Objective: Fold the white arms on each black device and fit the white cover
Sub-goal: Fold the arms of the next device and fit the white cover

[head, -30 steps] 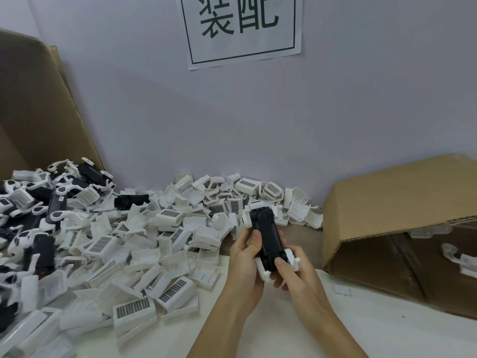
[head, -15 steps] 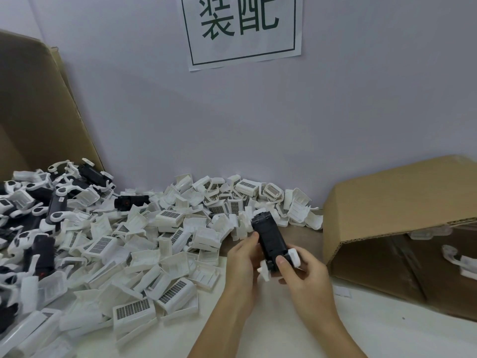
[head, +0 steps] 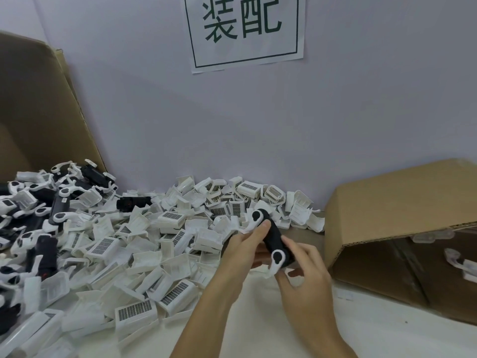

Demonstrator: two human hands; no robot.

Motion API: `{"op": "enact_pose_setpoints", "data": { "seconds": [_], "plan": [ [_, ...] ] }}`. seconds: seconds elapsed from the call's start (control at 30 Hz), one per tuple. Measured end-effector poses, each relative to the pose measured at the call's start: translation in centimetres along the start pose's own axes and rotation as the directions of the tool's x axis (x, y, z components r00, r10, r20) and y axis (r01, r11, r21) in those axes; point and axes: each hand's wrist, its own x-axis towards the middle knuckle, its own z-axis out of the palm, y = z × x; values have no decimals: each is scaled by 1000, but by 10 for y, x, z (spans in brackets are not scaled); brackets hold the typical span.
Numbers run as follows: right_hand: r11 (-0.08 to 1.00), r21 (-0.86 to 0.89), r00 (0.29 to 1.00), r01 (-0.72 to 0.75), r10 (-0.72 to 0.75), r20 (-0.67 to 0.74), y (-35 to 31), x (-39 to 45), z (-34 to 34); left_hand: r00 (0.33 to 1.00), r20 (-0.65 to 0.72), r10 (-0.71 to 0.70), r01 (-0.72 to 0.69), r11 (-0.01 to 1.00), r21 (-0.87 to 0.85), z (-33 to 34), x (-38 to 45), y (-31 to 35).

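Black device [head: 272,237], held above a white table [head: 387,337] between both hands, lies tilted with its far end up and to the left. White arms [head: 277,258] pivot at each end of it, one at the upper end near the left thumb, one at the lower end jutting down and out. The left hand [head: 245,244] grips the upper part from the left, its thumb curled over the far arm. The right hand [head: 304,275] cups the lower end from the right, fingers bent round the body; whether the thumb presses the near arm cannot be told.

A deep heap of white covers [head: 136,311] spreads over the left half of the table and runs back to the pale wall [head: 258,125], touching it. More black devices with unfolded arms [head: 46,251] lie mixed in at far left, in front of a tall upright cardboard panel [head: 33,112]. On the right, a cardboard box [head: 387,202] lies on its side with its mouth toward the camera, a few parts inside. A printed paper sign [head: 245,32] hangs on the wall above.

Bare tabletop shows only in the strip between heap and box, beneath the forearms.
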Motion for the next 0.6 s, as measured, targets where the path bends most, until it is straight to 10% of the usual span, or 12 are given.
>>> {"op": "enact_pose_setpoints", "data": {
  "seconds": [0.27,0.6],
  "plan": [
    [987,-46,987,157,-154,53,-1,-3,3,972,-186,-141,75,943,-323,-5,4,-5],
    [939,175,953,-295,303,-23,8,5,-1,973,-82,-216,125,791,-599,-3,-3,-22]
  ]
}}
